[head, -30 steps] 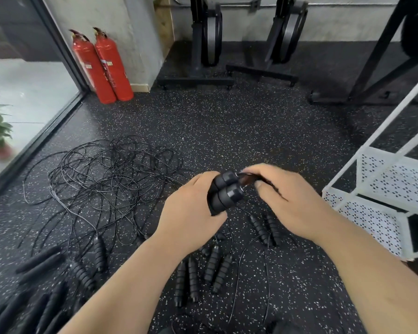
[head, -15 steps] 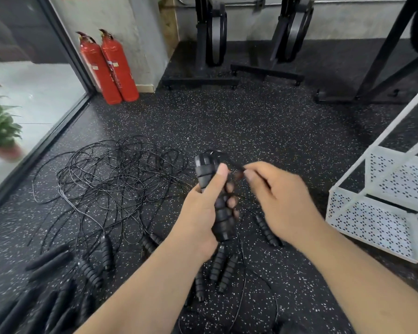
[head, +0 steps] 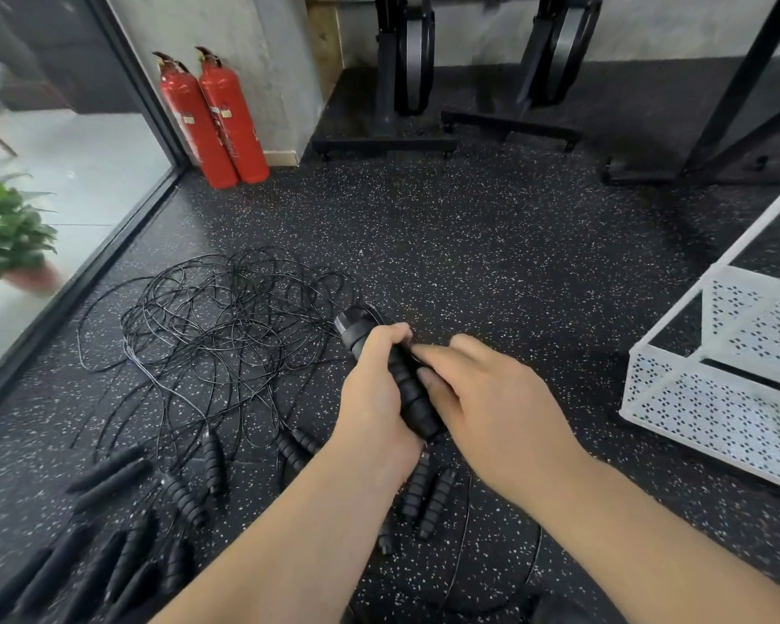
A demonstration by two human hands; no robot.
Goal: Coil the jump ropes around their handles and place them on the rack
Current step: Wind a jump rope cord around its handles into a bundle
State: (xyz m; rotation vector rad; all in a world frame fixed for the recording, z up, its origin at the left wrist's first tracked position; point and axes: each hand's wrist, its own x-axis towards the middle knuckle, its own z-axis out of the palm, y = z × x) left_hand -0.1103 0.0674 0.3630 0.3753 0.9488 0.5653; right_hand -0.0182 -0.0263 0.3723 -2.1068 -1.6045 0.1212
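Speckled black rubber floor [head: 491, 245] of a gym, two red extinguishers [head: 217, 119] against the far wall, and the white perforated rack [head: 658, 376] standing to the right. A loose tangle of ropes [head: 226, 326] lies on the floor at left, with spare handles [head: 428, 493] scattered nearer me.

I have one pair of handles [head: 408, 394] held up over the floor in the middle, well apart from the rack. My left hand [head: 374, 398] is wrapped round them, fingers curled tight, one end pointing away from me. My right hand [head: 500, 398] lies against their right side with its fingers reaching onto them. The cord there is too thin and blurred for me to tell whether I am pinching it.

I judge this to be the coiling step, with nothing yet on the rack. To do it well I would keep the two handles squeezed side by side so they cannot scissor, and lay each turn snug beside the one before it. Light tension on the cord should stop the turns springing off. The free length probably trails into the tangle, so I would draw it out gently, or it may drag other ropes along.
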